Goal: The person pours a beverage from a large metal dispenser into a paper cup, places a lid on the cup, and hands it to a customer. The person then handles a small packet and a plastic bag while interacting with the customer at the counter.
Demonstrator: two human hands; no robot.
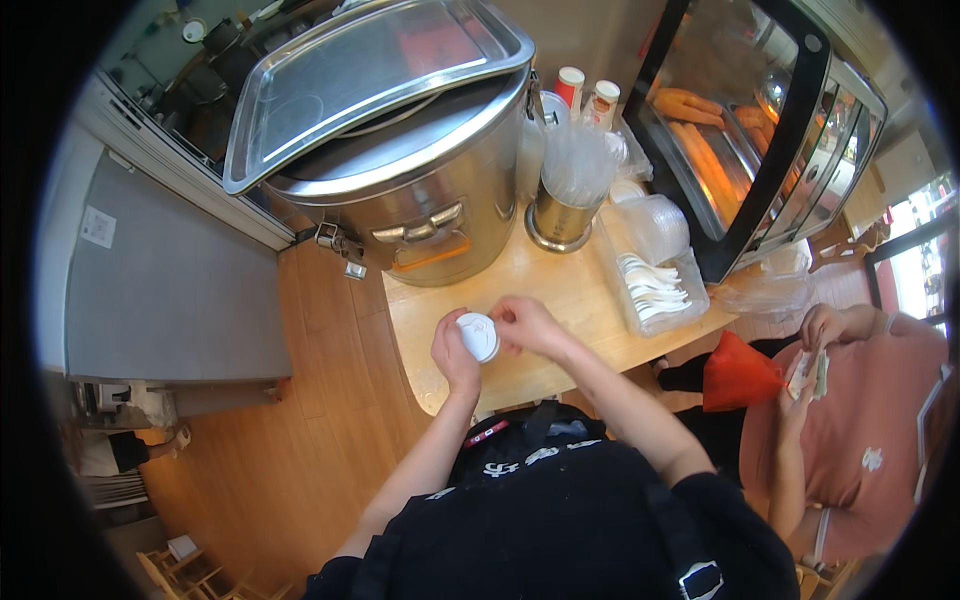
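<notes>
My left hand (456, 356) is wrapped around a cup with a white lid (478, 337), above the front of the wooden table (420, 330). Just right of the lid is my right hand (525, 326), fingers bent near its rim; whether they touch it or pinch something small, I cannot tell. The cup's body is mostly hidden by my left hand. Beyond my hands stands a large stainless steel insulated barrel (442, 225) with a metal tray (375, 82) on top.
Right of the barrel are a metal holder (559, 217) of wrapped straws, a clear plastic box with white spoons (652, 289) and a glass food warmer (720, 150) with fried dough sticks. At right, another person (862, 420) holds banknotes and a red bag (739, 375).
</notes>
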